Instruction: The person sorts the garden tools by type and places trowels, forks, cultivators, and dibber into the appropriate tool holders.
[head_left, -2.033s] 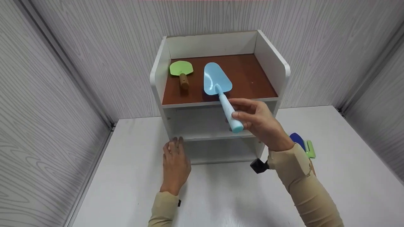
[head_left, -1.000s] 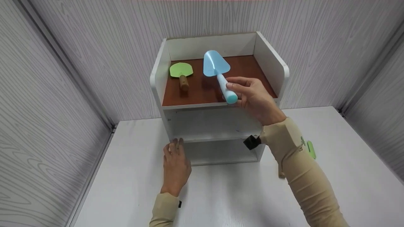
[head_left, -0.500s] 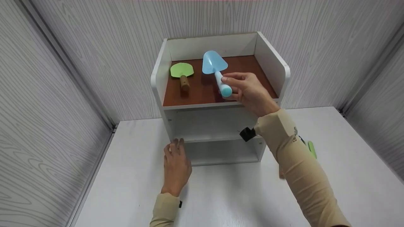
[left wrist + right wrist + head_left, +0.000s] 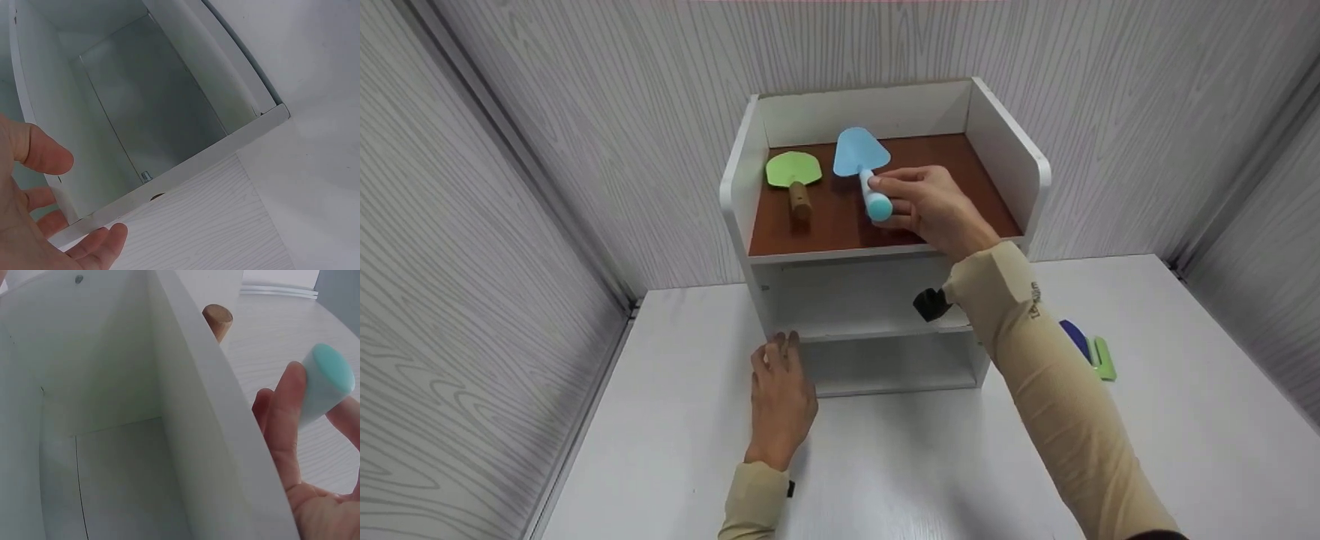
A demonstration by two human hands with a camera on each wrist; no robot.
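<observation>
My right hand [image 4: 937,206] pinches the handle of a light blue hand trowel [image 4: 861,154] between thumb and fingers. Its blade points to the back, close over the brown top board [image 4: 941,169] of a white shelf unit [image 4: 1009,150]. In the right wrist view, the turquoise handle end [image 4: 333,368] stands between the fingers. To its left lies a green flat-bladed tool [image 4: 793,169] with a wooden handle. My left hand [image 4: 781,401] grips the unit's left front edge at the middle board; the left wrist view has the thumb [image 4: 49,154] inside and two fingers outside the side panel.
On the white table [image 4: 900,465], right of the unit, lie a dark blue blade [image 4: 1076,339] and a green piece [image 4: 1102,358], partly behind my right sleeve [image 4: 1057,382]. Raised side and back walls frame the top board. Grey wood-patterned walls enclose the table.
My right hand has carried the trowel up from the unit's front, then back, left and lower over the top board. The trowel now lies nearer to the green tool. My left hand stays put.
</observation>
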